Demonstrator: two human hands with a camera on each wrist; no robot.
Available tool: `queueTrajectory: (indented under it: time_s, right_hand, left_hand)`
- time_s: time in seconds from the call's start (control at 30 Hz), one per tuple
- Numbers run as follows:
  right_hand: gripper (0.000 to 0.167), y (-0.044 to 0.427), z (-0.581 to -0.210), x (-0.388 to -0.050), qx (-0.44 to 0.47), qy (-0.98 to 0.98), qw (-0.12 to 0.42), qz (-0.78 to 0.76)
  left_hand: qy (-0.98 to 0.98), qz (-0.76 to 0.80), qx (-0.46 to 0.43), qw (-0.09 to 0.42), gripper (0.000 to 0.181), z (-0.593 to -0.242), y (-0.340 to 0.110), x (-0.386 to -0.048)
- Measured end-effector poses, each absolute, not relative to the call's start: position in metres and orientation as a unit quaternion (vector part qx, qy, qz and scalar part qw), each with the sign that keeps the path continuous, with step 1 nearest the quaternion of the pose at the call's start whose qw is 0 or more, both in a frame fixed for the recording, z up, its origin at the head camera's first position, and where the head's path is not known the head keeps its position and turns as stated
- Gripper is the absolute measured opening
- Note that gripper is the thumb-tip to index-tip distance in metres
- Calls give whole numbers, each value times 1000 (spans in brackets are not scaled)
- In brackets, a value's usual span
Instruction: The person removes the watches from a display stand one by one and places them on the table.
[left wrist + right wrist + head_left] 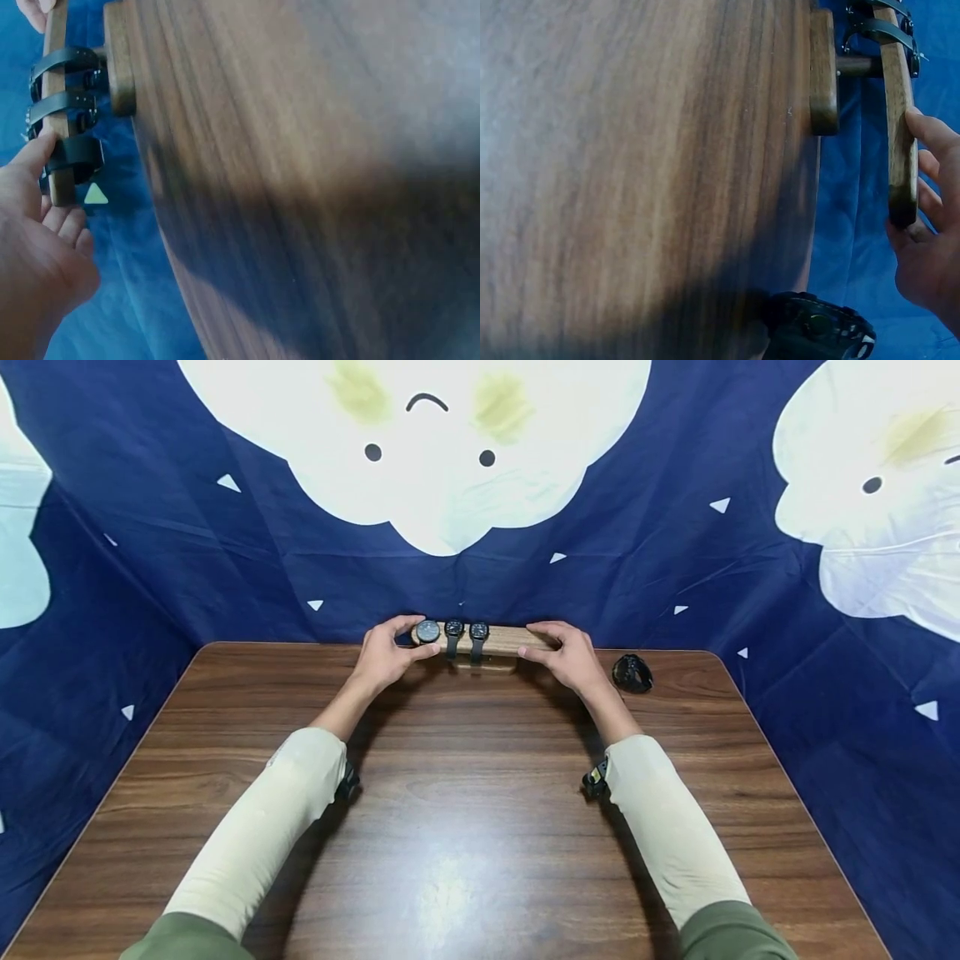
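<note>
A wooden watch stand with a horizontal bar (510, 638) stands at the table's far edge. Three dark watches hang on the bar's left half: a larger round watch (427, 631) at the end, then a second watch (454, 628) and a third watch (478, 631). My left hand (384, 653) holds the bar's left end, thumb on the near side, beside the larger watch. At the other end, my right hand (573, 656) grips the bare wood between thumb and fingers. In the right wrist view a short post joins the bar to its base (823, 75).
Another black watch (632, 674) lies on the table to the right of my right hand. The brown wooden table (465, 760) ends just behind the stand, where a blue cloth (247, 568) with white clouds hangs.
</note>
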State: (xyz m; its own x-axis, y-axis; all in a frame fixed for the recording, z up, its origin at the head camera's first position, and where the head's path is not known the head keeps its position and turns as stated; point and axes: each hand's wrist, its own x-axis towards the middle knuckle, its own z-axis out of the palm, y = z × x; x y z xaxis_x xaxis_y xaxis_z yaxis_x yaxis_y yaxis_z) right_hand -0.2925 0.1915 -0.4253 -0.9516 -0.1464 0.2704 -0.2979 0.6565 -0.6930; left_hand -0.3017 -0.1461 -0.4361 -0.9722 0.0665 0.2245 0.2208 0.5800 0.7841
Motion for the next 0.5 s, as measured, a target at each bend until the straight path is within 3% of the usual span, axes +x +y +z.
queueTrajectory:
  time_s: [0.5]
  right_hand:
    - [49,190,-422,-294,124,-904,89,400]
  left_hand:
    - [-894,-429,-89,96,64,-434,-166,-302]
